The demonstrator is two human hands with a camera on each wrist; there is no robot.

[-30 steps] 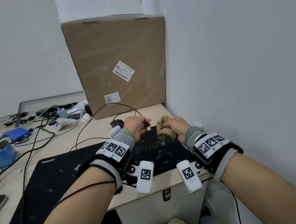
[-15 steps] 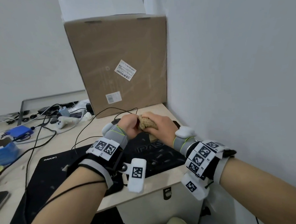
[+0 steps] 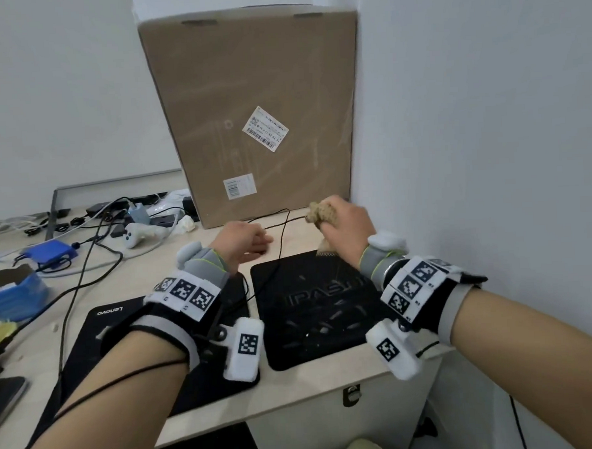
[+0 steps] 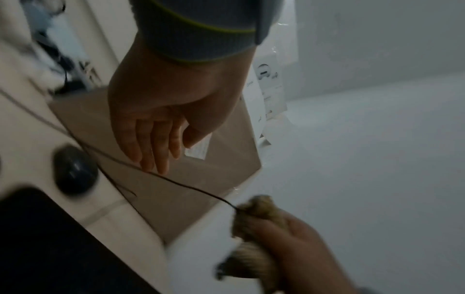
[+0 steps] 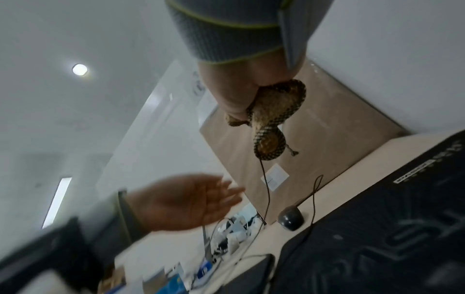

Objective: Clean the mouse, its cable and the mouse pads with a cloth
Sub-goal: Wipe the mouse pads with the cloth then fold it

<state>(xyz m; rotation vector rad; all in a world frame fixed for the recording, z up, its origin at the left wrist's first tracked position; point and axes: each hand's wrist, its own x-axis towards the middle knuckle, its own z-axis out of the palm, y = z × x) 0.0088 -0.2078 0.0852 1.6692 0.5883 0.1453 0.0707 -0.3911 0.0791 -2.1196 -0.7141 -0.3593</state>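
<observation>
My right hand (image 3: 342, 222) is raised by the wall and grips a bunched tan cloth (image 3: 321, 213) that is wrapped round the thin black mouse cable (image 3: 281, 238). In the right wrist view the cable (image 5: 268, 195) hangs down from the cloth (image 5: 276, 107). My left hand (image 3: 251, 242) hovers beside it with straight fingers (image 4: 156, 151), holding nothing. The dark mouse (image 4: 74, 171) lies on the desk behind the pads; in the head view my left hand hides it. Under my wrists lie two black mouse pads, the right one (image 3: 313, 312) and a Lenovo one (image 3: 98, 337).
A tall cardboard box (image 3: 254, 106) stands against the back, with the white wall close on the right. To the left the desk carries tangled cables, a white controller (image 3: 140, 234), a blue box (image 3: 49, 252) and a blue carton (image 3: 13, 294). The desk edge (image 3: 297, 402) is near.
My left hand has let go of the cable end and opened. My right hand has drawn the cloth along the cable, up and to the right, away from the left hand.
</observation>
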